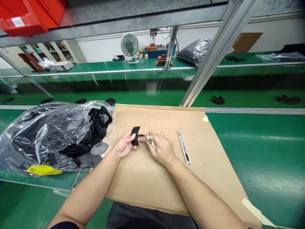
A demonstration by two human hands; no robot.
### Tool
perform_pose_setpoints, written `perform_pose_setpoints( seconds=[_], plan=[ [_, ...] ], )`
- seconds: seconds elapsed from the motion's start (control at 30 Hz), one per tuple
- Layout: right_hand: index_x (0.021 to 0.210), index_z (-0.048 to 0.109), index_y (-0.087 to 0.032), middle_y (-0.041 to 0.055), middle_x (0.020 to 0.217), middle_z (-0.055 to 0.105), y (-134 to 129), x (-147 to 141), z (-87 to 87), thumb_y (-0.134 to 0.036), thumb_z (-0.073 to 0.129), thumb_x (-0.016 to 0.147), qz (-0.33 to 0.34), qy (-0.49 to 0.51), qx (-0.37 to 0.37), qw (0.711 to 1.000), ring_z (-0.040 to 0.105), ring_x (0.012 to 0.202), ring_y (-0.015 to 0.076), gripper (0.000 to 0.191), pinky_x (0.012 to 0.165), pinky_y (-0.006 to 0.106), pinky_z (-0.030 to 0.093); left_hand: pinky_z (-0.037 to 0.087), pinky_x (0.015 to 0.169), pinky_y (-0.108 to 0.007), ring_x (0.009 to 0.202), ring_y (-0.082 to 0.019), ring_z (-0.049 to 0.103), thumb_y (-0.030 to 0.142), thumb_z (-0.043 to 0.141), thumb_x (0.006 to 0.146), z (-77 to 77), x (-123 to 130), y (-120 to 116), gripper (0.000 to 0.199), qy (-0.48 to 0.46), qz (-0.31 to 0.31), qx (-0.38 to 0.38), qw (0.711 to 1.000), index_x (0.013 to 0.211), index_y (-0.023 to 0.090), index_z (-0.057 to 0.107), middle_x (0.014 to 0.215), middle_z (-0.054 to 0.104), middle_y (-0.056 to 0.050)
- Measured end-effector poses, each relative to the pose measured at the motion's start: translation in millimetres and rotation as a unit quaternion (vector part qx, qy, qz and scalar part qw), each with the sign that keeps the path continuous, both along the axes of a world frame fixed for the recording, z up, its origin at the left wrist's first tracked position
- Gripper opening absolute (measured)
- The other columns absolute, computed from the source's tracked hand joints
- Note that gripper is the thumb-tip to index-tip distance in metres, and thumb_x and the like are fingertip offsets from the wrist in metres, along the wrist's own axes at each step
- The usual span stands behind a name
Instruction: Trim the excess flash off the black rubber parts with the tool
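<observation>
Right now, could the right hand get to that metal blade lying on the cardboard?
Probably yes. The metal blade lies flat on the cardboard just beside the right hand, with nothing between them. But that hand is gripping a small tool against the black part in the left hand, so it isn't free.

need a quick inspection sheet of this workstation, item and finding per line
surface: cardboard sheet on green bench, sprinkled with small black specks
job's things: black disc pinched in left hand; small metal tool gripped in right hand, tip at the disc
clutter: plastic bag spilling black discs at left; yellow label; metal knife lying right of the hands
hands: both closed on their items
cables: nothing seen on the bench
surroundings: fan on far bench; red bin overhead; aluminium frame post
</observation>
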State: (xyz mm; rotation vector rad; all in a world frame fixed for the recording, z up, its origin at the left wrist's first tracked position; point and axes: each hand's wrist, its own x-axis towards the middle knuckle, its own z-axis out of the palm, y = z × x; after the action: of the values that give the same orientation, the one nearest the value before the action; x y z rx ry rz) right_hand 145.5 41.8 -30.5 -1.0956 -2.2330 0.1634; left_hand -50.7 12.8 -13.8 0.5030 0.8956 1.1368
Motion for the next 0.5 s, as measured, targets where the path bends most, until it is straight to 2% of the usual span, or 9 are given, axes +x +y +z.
perform_pose_setpoints(
  seconds=[0.23, 0.5],
  plan=[
    [0.115, 0.059, -0.016, 0.0058, 0.092, 0.066, -1.3, 2.0, -0.7, -0.032, 0.050, 0.093, 0.015, 0.000, 0.001, 1.000, 0.060, 0.085, 0.0219, 0.028, 0.079, 0.032, 0.045, 0.043, 0.044, -0.018, 0.059, -0.015, 0.061, 0.030, 0.083, 0.063, 1.2, -0.1, -0.7, 0.052, 0.008, 0.000, -0.002, 1.000, 0.096, 0.015, 0.046, 0.073, 0.061, -0.003],
    [0.114, 0.060, -0.017, 0.0065, 0.097, 0.066, -2.0, 4.1, 3.0, -0.026, 0.049, 0.089, 0.022, -0.028, -0.035, 0.999, 0.061, 0.087, 0.0223, 0.028, 0.080, 0.031, 0.047, 0.043, 0.044, -0.018, 0.060, -0.014, 0.060, 0.033, 0.081, 0.067, -2.1, -1.9, -2.1, 0.050, 0.027, -0.006, 0.014, 1.000, 0.100, 0.015, 0.047, 0.073, 0.060, -0.002]
  ],
)
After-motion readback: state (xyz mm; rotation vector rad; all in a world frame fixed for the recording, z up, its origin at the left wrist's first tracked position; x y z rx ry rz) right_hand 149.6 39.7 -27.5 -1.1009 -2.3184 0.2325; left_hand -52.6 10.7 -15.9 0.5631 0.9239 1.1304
